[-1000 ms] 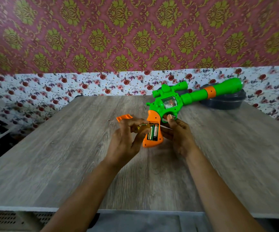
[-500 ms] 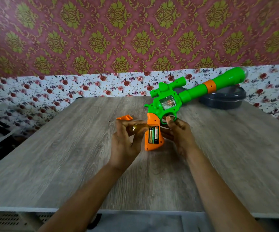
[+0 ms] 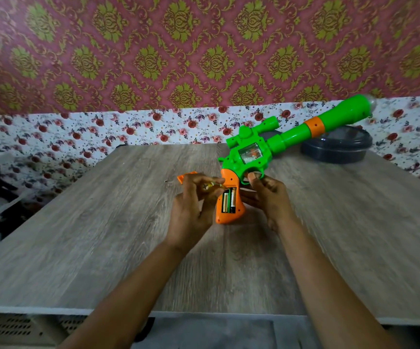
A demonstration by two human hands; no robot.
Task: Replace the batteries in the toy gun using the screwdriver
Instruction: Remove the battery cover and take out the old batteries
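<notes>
The left hand (image 3: 191, 212) has its grip closed in a pinch on a small yellow item (image 3: 212, 185), too blurred to identify, at centre frame beside the gun (image 3: 251, 157) handle. The right hand (image 3: 266, 197) has its grip curled round the handle and trigger guard, with the barrel angled to the upper right. An orange cover (image 3: 185, 177) lies on the worktop (image 3: 103, 235) behind the left hand. The barrel partly hides a dark round container (image 3: 337, 149) at upper right. The open handle compartment holds two batteries (image 3: 229, 200) side by side.

The green-and-orange toy gun (image 3: 264, 157) in my grip is smooth, glossy plastic; the grey table (image 3: 90, 235) is matt wood-grain; the dark round tub (image 3: 337, 153) looks glossy plastic.
</notes>
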